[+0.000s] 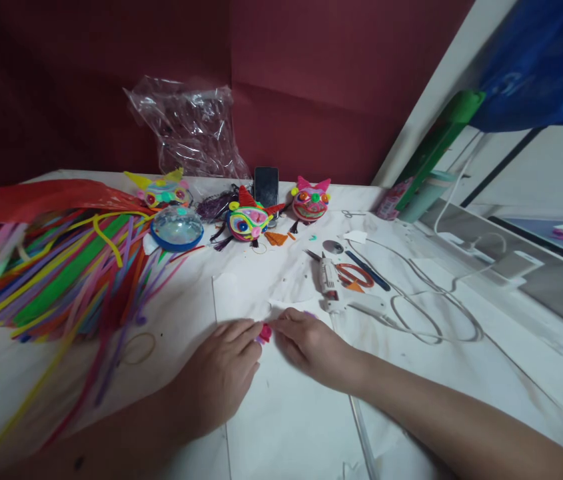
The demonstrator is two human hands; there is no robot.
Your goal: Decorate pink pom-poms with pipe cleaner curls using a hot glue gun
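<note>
Between my two hands, over a white sheet of paper [291,413], is a small pink and purple piece [265,333]. Its exact kind is too small to make out, and fingers partly cover it. My left hand [226,363] has its fingers pressed together at the piece's left side. From the right, my right hand [311,347] is closed, with thumb and forefinger pinched at the same piece. A white glue gun [330,283] lies just beyond my right hand, beside orange-handled scissors [356,275] and a dark blue stick [368,271].
Colourful animal heads [247,222] stand along the back with a phone [266,187]. Many pipe cleaners [76,267] spread at left, near a clear blue-rimmed dome [177,228]. Crumpled clear plastic [191,127] leans behind. A white cable [411,267] loops at right towards a power strip [516,267].
</note>
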